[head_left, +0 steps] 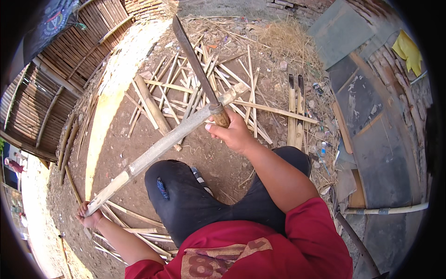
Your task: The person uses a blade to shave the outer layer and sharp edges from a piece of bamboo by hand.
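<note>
A person crouches over bare ground (116, 153), with both hands at work. The left hand (90, 217) grips the lower end of a long pale pole (160, 146), fingers curled around it; part of that end is hidden by the fingers. The pole slants up and away to the right, in front of the knees, its far end reaching over a scatter of split sticks (169, 86).

The right hand (234, 132) is closed around the wooden handle (220, 116) of a machete (193, 58). The thumb shows, but most of the other fingers are hidden. The dark blade points up and to the left, and its base and the handle cover a short stretch of the pole near the far end; whether metal and wood touch there cannot be told.

The sticks overlap so thickly that single pieces are hard to follow. A thicker length of wood (152, 104) lies at their left. More strips (134, 214) lie by the left forearm, partly covered by the leg. Between the knees a striped shoe (201, 179) is only partly visible. At lower right, a long dark tool (357, 244) is cut off by the rim.
</note>
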The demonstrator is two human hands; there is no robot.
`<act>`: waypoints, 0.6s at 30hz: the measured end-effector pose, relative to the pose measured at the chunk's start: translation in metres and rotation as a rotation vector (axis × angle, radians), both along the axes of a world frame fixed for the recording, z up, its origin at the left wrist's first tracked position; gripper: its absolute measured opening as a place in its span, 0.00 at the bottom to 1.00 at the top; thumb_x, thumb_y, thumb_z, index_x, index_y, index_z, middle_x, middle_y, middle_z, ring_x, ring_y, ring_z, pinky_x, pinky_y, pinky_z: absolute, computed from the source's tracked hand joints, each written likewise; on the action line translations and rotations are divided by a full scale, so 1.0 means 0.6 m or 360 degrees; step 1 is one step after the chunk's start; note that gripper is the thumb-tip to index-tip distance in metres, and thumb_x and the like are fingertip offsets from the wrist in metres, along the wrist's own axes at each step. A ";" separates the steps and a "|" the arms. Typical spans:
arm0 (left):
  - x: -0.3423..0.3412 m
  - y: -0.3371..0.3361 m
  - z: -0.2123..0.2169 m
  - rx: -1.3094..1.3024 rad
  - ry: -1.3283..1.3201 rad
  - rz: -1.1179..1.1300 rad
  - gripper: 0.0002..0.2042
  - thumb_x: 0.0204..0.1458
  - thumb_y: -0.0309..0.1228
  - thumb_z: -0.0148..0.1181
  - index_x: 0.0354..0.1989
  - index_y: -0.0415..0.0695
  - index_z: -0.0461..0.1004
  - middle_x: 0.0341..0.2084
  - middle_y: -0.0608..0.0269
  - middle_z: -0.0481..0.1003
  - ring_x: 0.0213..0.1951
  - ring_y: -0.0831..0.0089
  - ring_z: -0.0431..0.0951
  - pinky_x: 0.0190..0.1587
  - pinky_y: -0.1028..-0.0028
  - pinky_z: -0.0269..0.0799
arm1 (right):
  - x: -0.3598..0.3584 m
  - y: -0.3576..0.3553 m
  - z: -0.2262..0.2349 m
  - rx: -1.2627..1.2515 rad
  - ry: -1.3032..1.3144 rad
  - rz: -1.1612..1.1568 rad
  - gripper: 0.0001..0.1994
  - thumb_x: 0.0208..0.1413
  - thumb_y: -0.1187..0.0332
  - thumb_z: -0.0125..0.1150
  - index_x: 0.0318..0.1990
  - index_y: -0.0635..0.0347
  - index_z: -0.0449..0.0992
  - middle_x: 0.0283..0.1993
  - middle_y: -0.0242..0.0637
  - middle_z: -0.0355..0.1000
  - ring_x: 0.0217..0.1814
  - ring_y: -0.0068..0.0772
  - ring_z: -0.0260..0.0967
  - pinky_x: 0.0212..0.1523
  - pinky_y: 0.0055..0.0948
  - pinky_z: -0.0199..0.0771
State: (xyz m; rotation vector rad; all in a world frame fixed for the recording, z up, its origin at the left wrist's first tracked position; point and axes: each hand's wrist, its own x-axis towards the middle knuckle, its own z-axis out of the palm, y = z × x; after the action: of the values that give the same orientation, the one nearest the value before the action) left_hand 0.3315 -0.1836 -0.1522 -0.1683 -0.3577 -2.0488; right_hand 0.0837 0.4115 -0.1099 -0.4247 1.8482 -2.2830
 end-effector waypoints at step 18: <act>-0.022 0.017 -0.080 0.0176 -0.0819 0.0317 0.41 0.60 0.69 0.25 0.35 0.39 0.71 0.26 0.58 0.72 0.32 0.62 0.71 0.43 0.60 0.72 | 0.010 0.011 0.023 -0.0597 -0.0113 0.0087 0.08 0.57 0.74 0.61 0.41 0.59 0.69 0.31 0.34 0.70 0.29 0.28 0.72 0.34 0.31 0.73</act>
State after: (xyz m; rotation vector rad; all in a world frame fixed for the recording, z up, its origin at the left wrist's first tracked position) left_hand 0.3185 -0.1733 -0.2003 0.4543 -0.5499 -1.8866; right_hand 0.0899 0.4182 -0.0962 -0.4306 1.3562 -2.5710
